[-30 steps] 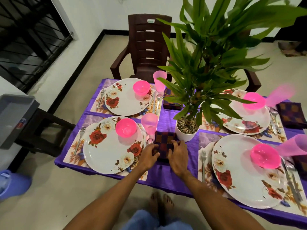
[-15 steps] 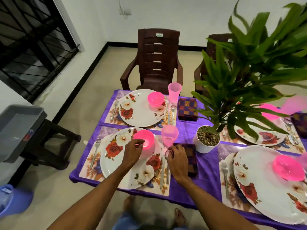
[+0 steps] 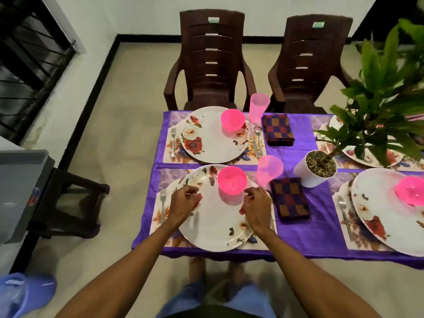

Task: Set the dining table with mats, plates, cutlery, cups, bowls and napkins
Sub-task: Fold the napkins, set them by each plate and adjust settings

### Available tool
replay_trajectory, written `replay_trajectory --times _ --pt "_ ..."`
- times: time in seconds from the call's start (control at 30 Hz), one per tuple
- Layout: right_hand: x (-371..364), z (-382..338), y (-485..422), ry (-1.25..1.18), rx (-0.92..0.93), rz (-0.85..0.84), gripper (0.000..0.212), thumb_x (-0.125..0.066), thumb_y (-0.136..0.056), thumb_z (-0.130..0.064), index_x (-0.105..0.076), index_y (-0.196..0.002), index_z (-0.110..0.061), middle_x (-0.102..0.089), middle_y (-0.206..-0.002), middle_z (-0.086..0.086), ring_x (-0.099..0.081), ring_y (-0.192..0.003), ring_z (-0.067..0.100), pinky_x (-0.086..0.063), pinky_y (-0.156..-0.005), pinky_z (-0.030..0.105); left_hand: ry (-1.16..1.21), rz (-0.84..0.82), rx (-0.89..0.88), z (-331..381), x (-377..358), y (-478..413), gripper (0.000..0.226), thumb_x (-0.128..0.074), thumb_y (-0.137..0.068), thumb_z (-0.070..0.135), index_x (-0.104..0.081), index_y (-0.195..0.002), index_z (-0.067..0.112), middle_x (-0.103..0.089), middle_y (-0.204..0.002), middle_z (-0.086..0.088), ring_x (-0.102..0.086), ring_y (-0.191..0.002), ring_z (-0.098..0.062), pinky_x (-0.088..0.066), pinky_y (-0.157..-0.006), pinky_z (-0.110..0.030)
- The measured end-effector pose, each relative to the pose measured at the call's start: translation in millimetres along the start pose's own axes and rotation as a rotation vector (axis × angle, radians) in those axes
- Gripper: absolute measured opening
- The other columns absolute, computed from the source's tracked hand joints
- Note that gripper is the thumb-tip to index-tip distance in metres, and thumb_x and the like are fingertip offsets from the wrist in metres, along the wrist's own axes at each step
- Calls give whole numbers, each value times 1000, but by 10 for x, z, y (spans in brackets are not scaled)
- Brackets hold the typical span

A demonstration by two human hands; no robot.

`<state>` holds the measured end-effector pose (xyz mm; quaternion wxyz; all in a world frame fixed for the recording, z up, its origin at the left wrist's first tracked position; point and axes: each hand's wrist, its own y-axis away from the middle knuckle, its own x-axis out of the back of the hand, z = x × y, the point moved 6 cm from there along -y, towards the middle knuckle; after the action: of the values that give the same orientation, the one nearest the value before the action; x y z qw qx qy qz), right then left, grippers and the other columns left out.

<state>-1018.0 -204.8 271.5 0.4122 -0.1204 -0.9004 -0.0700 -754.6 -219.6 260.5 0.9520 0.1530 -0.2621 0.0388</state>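
A purple-clothed table carries several place settings. In the near left setting, a floral plate lies on a mat with a pink bowl on it. A fork lies to its left, a pink cup and a checked napkin to its right. My left hand hovers over the plate's left part and my right hand over its right part. Both have loosely curled fingers and hold nothing. Any cutlery right of the plate is hidden by my right hand.
A second full setting with plate lies behind, two more at the right with plate. A potted plant stands mid-table, its leaves overhanging the right. Two brown chairs face the far side. A grey tray sits on a stool at left.
My view has swung left and down. My left hand has left the pink bowl and my right hand has come off the cup and cutlery; both now sit lower over the plate.
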Motion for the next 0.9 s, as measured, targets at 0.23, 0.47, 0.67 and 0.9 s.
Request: replay_trajectory --times 0.23,0.47,0.67,0.9 --pt "12 214 110 -40 -115 -4 31 -58 -86 -10 -65 -116 -7 -58 -118 8 -56 -109 27 -46 -86 35 2 284 240 -348 463 188 22 -59 -95 7 -69 -115 8 -69 -118 -8 -65 -107 -26 -52 -83 -32" --pt "-79 335 200 77 -141 -52 34 -61 -84 -3 -62 -118 -5 -53 -133 16 -50 -119 34 -46 -95 41 -111 258 427 -859 654 238 36 -67 -90 11 -63 -125 2 -63 -126 -18 -61 -112 -35 -52 -94 -43" --pt "-167 260 246 136 -194 -36 46 -65 -81 -3 -56 -126 -5 -43 -144 17 -42 -130 36 -43 -105 51 -178 243 473 -971 691 110 31 -71 -83 17 -68 -111 6 -64 -113 -16 -62 -103 -36 -56 -85 -48" --pt "-220 327 272 151 -230 6 56 -65 -81 -1 -51 -135 -5 -41 -146 23 -39 -135 41 -37 -112 56 -66 247 544 -1163 727 -8 20 -69 -83 27 -65 -96 13 -68 -101 -9 -66 -90 -32 -57 -82 -50"
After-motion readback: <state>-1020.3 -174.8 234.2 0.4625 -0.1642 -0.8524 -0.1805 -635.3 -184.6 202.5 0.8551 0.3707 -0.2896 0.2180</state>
